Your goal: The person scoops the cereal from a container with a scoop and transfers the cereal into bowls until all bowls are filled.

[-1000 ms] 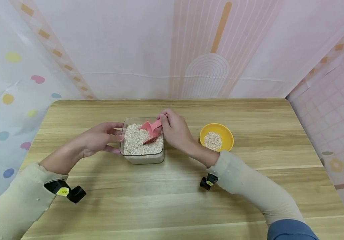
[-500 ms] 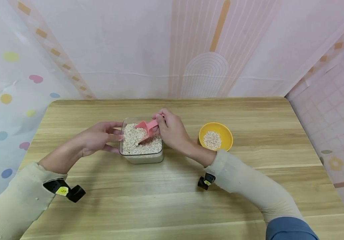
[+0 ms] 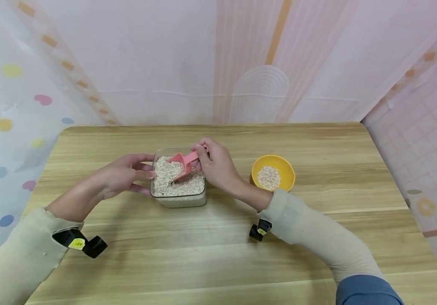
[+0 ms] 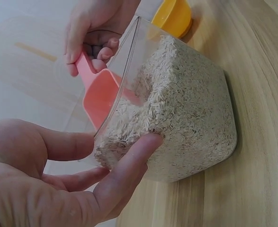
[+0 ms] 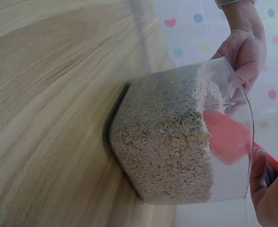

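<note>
A clear square container full of oats stands on the wooden table. My left hand rests against its left wall, straight fingertips pressing the plastic. With my right hand I pinch the handle of a pink scoop. Its bowl is dug into the oats, tilted down to the left. The left wrist view has the scoop behind the container wall. In the right wrist view the scoop is seen through the container, oats heaped before it.
A yellow bowl with a small heap of oats sits on the table right of the container, just past my right wrist. Patterned curtains close in the table at the back and on both sides.
The scoop has pushed leftward and deeper into the oats, and my right hand followed it. My left hand stayed on the container's left wall.
</note>
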